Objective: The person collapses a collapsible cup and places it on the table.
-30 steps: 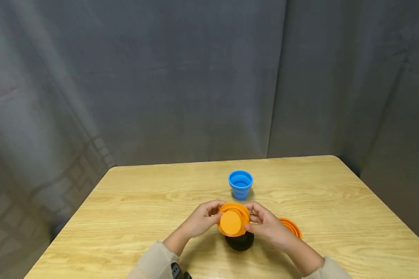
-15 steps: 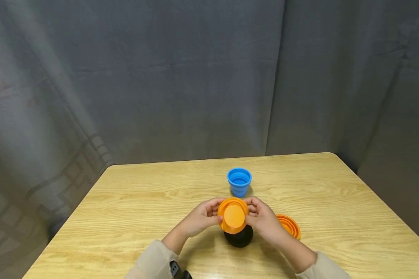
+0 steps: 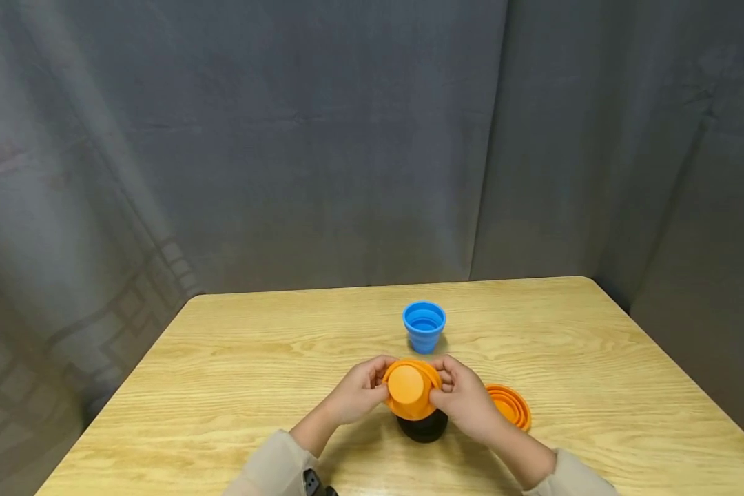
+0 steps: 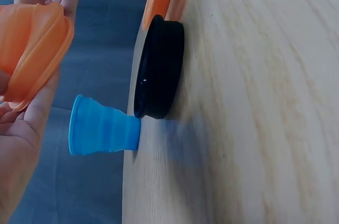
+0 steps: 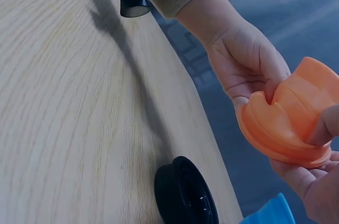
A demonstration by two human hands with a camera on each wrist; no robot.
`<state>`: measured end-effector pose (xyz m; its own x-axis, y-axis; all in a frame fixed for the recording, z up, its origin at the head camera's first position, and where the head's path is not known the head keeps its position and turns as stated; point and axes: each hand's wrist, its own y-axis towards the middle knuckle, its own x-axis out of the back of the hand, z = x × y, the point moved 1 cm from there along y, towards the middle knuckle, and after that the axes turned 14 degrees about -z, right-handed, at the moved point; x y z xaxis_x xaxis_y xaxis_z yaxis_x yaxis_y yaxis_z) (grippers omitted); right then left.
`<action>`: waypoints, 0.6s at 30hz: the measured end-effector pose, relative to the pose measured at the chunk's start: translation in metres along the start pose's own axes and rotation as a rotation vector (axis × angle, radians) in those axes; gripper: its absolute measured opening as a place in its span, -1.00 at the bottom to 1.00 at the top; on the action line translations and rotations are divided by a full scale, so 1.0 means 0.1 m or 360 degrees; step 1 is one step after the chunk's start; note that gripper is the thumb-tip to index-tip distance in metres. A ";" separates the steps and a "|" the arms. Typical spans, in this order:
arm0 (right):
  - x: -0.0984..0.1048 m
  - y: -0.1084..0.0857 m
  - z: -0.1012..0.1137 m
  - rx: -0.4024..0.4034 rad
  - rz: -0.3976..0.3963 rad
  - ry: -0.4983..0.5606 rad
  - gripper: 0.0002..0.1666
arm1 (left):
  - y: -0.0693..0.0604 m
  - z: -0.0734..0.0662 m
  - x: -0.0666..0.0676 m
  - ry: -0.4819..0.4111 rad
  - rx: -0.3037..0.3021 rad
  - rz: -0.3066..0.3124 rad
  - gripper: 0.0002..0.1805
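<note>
An orange silicone cup (image 3: pixel 406 387) is pinched between both hands above the table, its round base facing the head camera. The left hand (image 3: pixel 355 394) grips its left rim and the right hand (image 3: pixel 467 403) its right rim. Both wrist views show the orange cup (image 4: pixel 33 49) (image 5: pixel 291 113) with its wall bent and folded where the thumbs press. Below it, a black round collapsed piece (image 3: pixel 423 427) rests on the table, partly hidden by the orange cup in the head view.
A blue cup (image 3: pixel 424 328) stands upright beyond the hands. An orange collapsed piece with ringed walls (image 3: pixel 510 406) lies right of the black one, beside the right forearm. The wooden table (image 3: pixel 254 344) ends at grey curtains (image 3: pixel 322 151).
The orange cup has tilted and shifted slightly between the hands, and its rim looks more bent. Both hands keep their hold; the right thumb has moved onto its side.
</note>
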<state>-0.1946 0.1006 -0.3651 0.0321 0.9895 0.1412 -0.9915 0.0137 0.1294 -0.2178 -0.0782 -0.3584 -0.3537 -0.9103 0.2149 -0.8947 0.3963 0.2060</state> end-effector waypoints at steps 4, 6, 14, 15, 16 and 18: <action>0.00 -0.01 0.00 0.0006 -0.0035 -0.0036 -0.62 | 0.00 0.05 0.01 -0.0029 0.0011 0.0019 -0.66; 0.01 -0.01 0.00 0.0013 -0.0028 -0.0048 -0.63 | 0.03 0.12 0.03 -0.0058 0.0013 0.0043 -0.65; 0.14 0.03 -0.03 -0.0039 0.0387 0.0299 -0.66 | 0.06 0.28 0.11 -0.0490 -0.0004 0.0323 -0.65; 0.15 0.03 -0.04 -0.0055 0.0465 0.0387 -0.66 | 0.05 0.28 0.12 -0.0574 -0.0002 0.0378 -0.65; 0.16 0.03 -0.05 -0.0065 0.0545 0.0474 -0.67 | 0.05 0.29 0.12 -0.0654 0.0014 0.0425 -0.67; 0.17 0.04 -0.07 -0.0084 0.0684 0.0623 -0.67 | 0.04 0.30 0.13 -0.0781 0.0022 0.0503 -0.68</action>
<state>-0.1984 0.1183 -0.3687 -0.4138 0.8871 -0.2045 -0.9104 -0.4038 0.0902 -0.2339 -0.0918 -0.3831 -0.6863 -0.6980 -0.2044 -0.7273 0.6593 0.1906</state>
